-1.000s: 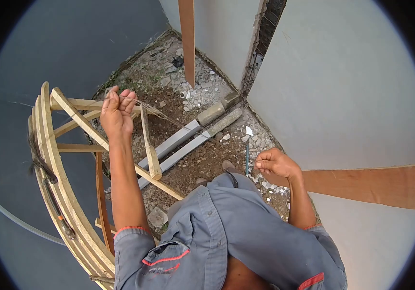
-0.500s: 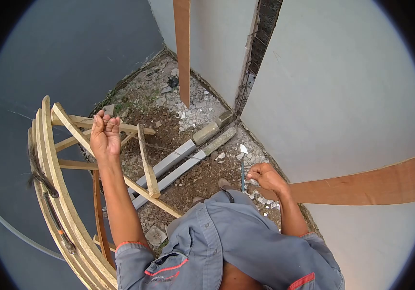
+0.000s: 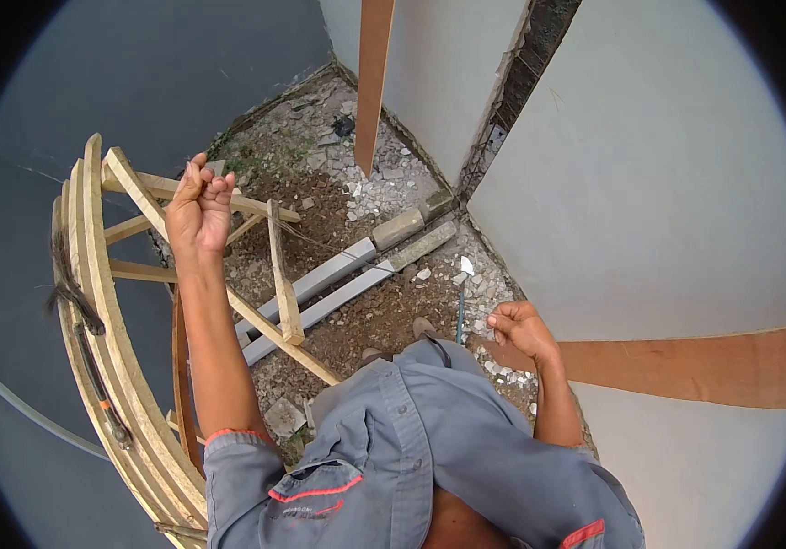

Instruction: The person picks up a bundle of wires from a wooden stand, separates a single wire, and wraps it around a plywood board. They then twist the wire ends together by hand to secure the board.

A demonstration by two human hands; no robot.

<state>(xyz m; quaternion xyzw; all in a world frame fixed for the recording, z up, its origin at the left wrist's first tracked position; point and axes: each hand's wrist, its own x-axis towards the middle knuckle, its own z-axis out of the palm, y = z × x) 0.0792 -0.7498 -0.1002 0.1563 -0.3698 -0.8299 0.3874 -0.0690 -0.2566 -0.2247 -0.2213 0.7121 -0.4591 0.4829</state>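
Observation:
My left hand is raised beside the wooden frame, thumb and fingers pinched together. A thin dark wire runs from near its fingertips across the frame towards the right, and its far end is too fine to follow. My right hand is curled closed lower down, near a plywood strip; what it holds, if anything, is hidden. The curved wooden frame of light strips and cross pieces stands at my left. On its outer strips hang a bundle of dark wire and a dark hand tool with an orange band.
Two grey posts with rough concrete ends lie on the rubble-strewn soil. One plywood strip hangs near the corner; another plywood strip crosses the right wall. Grey walls enclose the spot, with a dark vertical gap.
My left hand has risen slightly, and my right hand has moved a little to the right. The view has shifted slightly.

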